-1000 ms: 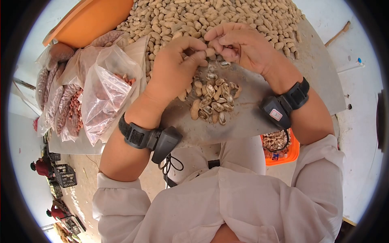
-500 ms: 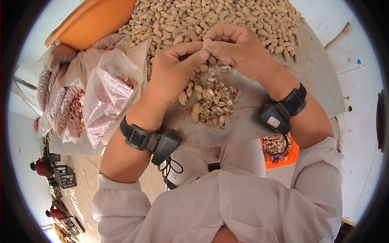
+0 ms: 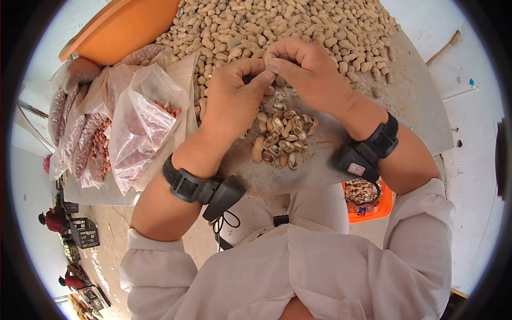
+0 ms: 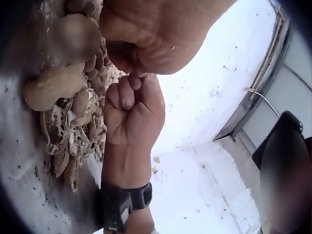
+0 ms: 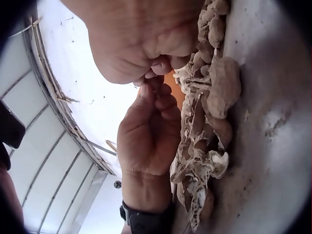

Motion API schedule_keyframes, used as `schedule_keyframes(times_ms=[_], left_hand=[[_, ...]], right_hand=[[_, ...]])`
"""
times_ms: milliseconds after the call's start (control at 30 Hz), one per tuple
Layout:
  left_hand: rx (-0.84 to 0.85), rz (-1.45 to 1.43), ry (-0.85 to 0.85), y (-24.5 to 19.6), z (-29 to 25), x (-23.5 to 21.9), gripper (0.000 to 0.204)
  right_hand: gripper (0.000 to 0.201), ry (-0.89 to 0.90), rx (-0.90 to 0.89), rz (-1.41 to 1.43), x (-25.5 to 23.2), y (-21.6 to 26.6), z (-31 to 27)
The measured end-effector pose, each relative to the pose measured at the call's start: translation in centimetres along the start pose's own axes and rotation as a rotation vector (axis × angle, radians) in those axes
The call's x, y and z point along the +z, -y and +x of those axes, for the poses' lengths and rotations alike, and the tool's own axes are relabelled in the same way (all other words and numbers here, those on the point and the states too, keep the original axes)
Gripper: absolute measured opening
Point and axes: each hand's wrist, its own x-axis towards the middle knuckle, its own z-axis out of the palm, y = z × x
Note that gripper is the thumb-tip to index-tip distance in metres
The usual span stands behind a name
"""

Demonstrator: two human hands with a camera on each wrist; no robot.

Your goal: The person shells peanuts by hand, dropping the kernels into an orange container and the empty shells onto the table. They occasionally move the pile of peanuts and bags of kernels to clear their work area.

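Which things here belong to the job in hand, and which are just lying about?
Job:
- left hand and right hand, fingertips meeting at a peanut
- peanut heap
- opened shells
- probably the kernel bags

Apparently lying about:
- orange basin
- black crates

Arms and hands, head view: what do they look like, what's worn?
Left hand and right hand: no gloves visible. Each wrist has a black strap with a black camera housing and dark cord. The right housing carries a pale, red-edged sticker; its text is too small to read. Pale sleeves, folded up around the elbows.
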Motion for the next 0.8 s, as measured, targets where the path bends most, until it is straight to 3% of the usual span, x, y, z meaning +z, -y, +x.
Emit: schedule_keyframes(times_ms=[800], left_hand=[[0.029, -0.137, -0.032, 0.54, -0.08, 0.65, 0.014]], right_hand=[[0.014, -0.118, -0.004, 0.057, 0.50, 0.50, -0.48]])
